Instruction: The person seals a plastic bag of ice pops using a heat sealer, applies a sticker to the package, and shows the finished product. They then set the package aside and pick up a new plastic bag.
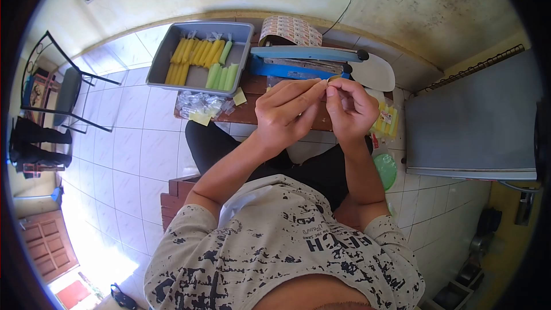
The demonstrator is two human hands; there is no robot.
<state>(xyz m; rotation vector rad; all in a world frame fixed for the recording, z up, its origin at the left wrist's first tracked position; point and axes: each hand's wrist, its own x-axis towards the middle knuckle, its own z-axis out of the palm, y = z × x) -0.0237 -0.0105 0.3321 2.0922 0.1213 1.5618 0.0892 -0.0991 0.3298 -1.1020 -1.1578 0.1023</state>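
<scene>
My left hand [290,110] and my right hand [351,109] meet in front of the blue sealer [298,68], fingers pinched together at the tips. Something small and pale shows between them, too small to make out. Behind and left, a grey tray [150,72] holds yellow sticks [198,51] and green sticks [222,76] in clear wrappers. A heap of clear plastic wrappers [198,103] lies on the low wooden table [261,103], in front of the tray.
A patterned roll of sheet [291,30] and a white plate [374,72] stand behind the sealer. To the right are packed yellow sticks [387,120], a green plastic item [385,171] and a grey refrigerator [470,120]. A black chair [69,83] stands far left.
</scene>
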